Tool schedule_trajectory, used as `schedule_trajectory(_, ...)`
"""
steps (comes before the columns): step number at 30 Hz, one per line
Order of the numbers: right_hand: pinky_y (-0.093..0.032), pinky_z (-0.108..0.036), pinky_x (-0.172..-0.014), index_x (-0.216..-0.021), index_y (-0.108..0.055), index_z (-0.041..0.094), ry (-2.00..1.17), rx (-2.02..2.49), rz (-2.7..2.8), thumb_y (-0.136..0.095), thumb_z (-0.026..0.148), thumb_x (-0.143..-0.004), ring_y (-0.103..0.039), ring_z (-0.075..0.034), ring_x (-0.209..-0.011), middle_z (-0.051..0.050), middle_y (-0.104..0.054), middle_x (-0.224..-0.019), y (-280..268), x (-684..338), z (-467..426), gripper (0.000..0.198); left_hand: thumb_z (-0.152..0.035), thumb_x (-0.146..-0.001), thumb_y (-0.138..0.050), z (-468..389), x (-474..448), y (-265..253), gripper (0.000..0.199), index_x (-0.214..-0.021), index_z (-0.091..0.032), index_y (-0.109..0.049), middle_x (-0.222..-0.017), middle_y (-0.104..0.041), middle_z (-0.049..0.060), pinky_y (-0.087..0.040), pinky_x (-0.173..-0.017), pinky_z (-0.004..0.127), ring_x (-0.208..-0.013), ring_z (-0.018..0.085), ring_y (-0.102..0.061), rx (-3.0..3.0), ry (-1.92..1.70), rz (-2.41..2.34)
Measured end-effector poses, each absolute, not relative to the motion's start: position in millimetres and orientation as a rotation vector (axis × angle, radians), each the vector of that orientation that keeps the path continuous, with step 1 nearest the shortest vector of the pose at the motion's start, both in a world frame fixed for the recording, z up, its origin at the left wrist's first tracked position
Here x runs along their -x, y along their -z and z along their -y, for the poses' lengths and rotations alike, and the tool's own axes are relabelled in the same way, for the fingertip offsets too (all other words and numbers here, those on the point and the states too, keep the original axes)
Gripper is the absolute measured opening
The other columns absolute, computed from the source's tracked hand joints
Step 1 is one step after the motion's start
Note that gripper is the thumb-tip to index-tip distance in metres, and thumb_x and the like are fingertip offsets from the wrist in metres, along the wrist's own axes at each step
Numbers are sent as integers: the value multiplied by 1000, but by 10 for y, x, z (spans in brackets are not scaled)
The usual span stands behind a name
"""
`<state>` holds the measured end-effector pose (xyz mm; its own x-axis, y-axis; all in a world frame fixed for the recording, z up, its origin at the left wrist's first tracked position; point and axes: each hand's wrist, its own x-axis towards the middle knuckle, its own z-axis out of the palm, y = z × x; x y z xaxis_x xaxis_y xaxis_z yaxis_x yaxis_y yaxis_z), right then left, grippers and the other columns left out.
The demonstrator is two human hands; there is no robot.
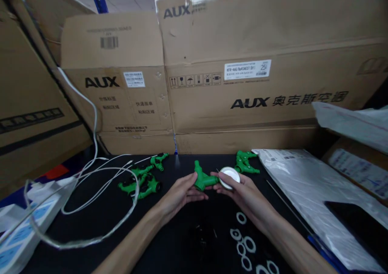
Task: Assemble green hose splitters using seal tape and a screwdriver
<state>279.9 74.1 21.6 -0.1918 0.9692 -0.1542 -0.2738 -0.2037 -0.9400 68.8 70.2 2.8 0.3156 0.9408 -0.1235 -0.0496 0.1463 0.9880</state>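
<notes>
My left hand [184, 189] is closed on a green Y-shaped hose connector [203, 179], held up above the black table. In my right hand [239, 189] is a white round spool [229, 177], pinched between thumb and fingers. The spool sits right beside the connector's right-hand end, and my right fingertips are close to that end; whether they touch it I cannot tell. Below my right hand lie several white ring washers [249, 244]. Dark, hard-to-make-out black parts [201, 235] lie between my forearms.
More green connectors lie at the left [148, 185] and back right [246, 161]. A white cable [96, 241] loops from a power strip [36, 221]. Cardboard boxes [200, 104] wall off the back. White plastic packaging [303, 185], a dark phone-like slab [354, 225] and a thin rod [287, 201] lie right.
</notes>
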Motion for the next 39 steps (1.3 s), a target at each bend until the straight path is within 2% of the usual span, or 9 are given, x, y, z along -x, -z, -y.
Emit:
schedule_trajectory(5, -60, -27, -77, -108, -70, 12, -1301, 1105, 922, -78, 33, -91, -69, -13, -81, -7, -73, -110, -252, -2905, -811, 28, -52, -94, -67, -718, -594, 123, 47, -127, -19, -61, -114, -72, 12, -56, -95, 39, -98, 23, -72, -1363, -1018, -1043)
schedule_trajectory(9, -59, -25, -73, -101, -72, 12, -1237, 1097, 937, -83, 40, -84, -68, -13, -78, -8, -75, -109, -279, -2941, -818, 35, -31, -91, -72, -766, -499, 115, 23, -113, -24, -74, -111, -68, 5, -53, -95, 35, -97, 19, -64, -1639, -1069, -1156)
schedule_trajectory(11, -59, -26, -72, -102, -71, 12, -1243, 1097, 967, -82, 40, -85, -68, -13, -77, -8, -75, -105, -285, -2939, -800, 34, -27, -92, -69, -766, -486, 99, 22, -113, -25, -74, -108, -67, 3, -53, -92, 35, -94, 18, -63, -1745, -1063, -1203)
schedule_trajectory(14, -59, -29, -73, -106, -68, 13, -1260, 1102, 1025, -74, 37, -93, -67, -14, -80, -5, -72, -102, -283, -2943, -789, 28, -29, -92, -68, -736, -508, 88, 29, -121, -26, -69, -111, -67, 4, -56, -85, 34, -92, 19, -64, -1842, -1042, -1270)
schedule_trajectory(17, -60, -35, -79, -114, -66, 14, -1301, 1129, 1086, -66, 36, -99, -68, -17, -89, -6, -69, -109, -254, -2955, -806, 27, -32, -91, -70, -693, -560, 84, 35, -126, -25, -65, -113, -66, 4, -57, -83, 34, -90, 18, -64, -1916, -1011, -1315)
schedule_trajectory(24, -59, -44, -91, -130, -62, 16, -1381, 1228, 1218, -65, 37, -100, -67, -23, -108, -10, -65, -128, -121, -2922, -884, 37, -35, -97, -60, -671, -698, 29, 18, -108, -21, -65, -91, -70, 1, -56, -77, 31, -81, 18, -66, -2023, -906, -1300)
schedule_trajectory(30, -59, -45, -92, -131, -62, 16, -1263, 1342, 1286, -66, 37, -99, -67, -24, -110, -11, -64, -130, -323, -3271, -1011, 38, -35, -99, -56, -681, -729, -37, 22, -108, -23, -72, -113, -72, 5, -53, -93, 35, -104, 22, -68, -2119, -828, -1205)
schedule_trajectory(36, -59, -46, -92, -133, -60, 17, -1116, 1539, 1268, -66, 36, -99, -66, -25, -111, -11, -63, -131, -430, -3755, -854, 39, -36, -100, -55, -708, -707, 12, 31, -122, -21, -70, -123, -72, 9, -55, -93, 36, -108, 25, -69, -2130, -849, -1218)
schedule_trajectory(39, -59, -46, -92, -133, -60, 17, -1096, 1669, 1309, -66, 36, -99, -67, -24, -110, -11, -64, -131, -291, -3833, -696, 39, -34, -99, -57, -764, -732, 50, 35, -130, -23, -68, -137, -70, 8, -50, -107, 40, -124, 27, -66, -2139, -834, -1177)
